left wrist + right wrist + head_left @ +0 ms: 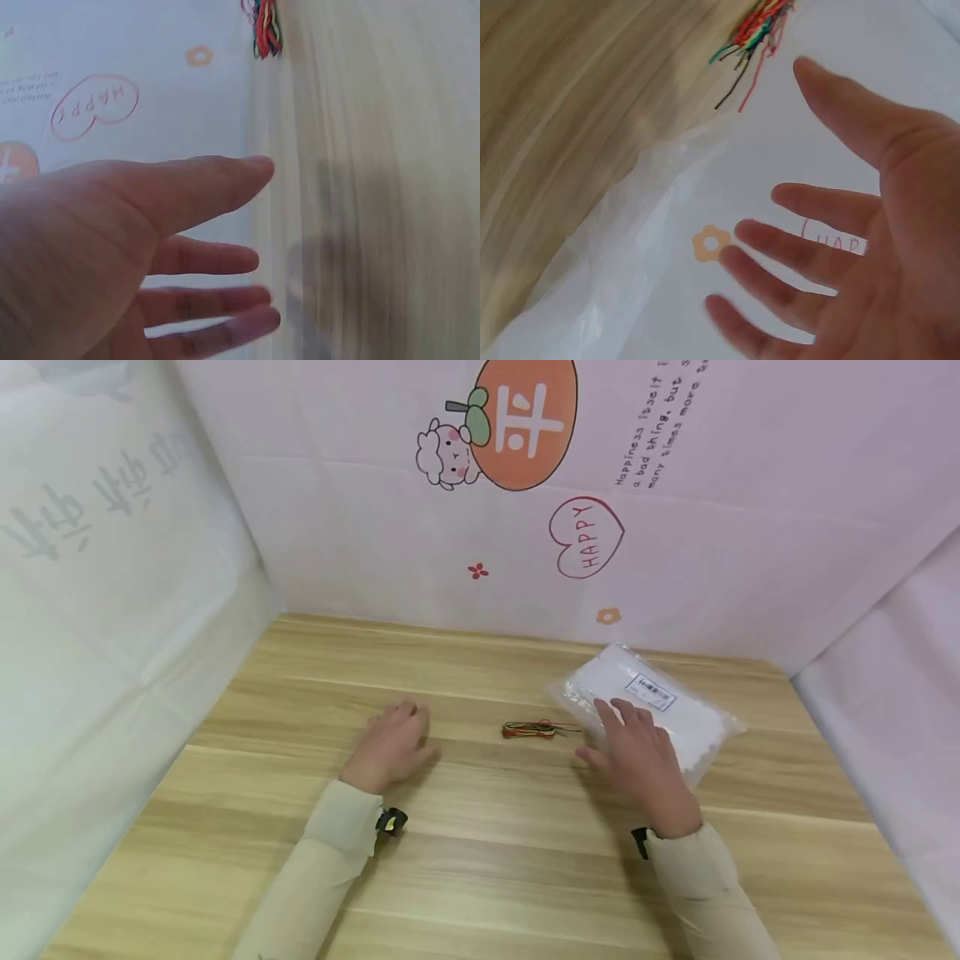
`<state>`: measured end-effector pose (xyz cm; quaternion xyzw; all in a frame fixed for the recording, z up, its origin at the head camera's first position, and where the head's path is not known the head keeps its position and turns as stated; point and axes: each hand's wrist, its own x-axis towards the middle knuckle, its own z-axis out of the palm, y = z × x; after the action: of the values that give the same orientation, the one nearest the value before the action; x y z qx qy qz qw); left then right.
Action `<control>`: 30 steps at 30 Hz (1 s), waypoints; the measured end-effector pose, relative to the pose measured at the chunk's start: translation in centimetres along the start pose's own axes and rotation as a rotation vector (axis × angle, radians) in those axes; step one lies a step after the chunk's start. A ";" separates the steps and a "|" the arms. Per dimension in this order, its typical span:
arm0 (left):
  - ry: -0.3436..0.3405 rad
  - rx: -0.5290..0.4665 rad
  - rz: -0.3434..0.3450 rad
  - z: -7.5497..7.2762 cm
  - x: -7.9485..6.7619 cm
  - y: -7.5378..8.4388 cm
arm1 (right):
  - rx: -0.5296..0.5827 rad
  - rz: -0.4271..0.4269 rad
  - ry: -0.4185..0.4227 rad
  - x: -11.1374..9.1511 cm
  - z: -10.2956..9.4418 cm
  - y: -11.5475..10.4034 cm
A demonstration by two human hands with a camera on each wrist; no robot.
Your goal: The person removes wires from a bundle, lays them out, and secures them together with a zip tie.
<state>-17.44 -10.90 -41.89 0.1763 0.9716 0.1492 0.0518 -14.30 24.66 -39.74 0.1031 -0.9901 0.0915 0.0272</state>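
A small bundle of red, green, yellow and dark cords (528, 729) lies on the wooden table between my two hands. To its left, my left hand (392, 745) hovers low over the wood with fingers relaxed and nothing held. A clear plastic bag (693, 722) with flat white contents and a barcode label lies right of the cords. My right hand (641, 764) overlaps its near left part in the head view, fingers spread and holding nothing. In the right wrist view, loose ends of the cords (754, 34) point toward the bag's crinkled edge (607, 247).
The wooden table (480, 868) meets a white printed cloth (360, 527) at the back, with more white cloth (112, 635) along the left and on the right. Dark bands with small devices (392, 822) sit at the wrists, by the pale sleeves (322, 852).
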 end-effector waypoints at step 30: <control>-0.076 0.161 0.252 2.2 8.5 10.6 | 0.035 -0.095 -0.070 4.2 1.1 0.6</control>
<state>-21.56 2.21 -41.14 0.3061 0.9479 0.0696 0.0549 -18.61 24.20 -40.64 0.1539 -0.9826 0.1036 -0.0051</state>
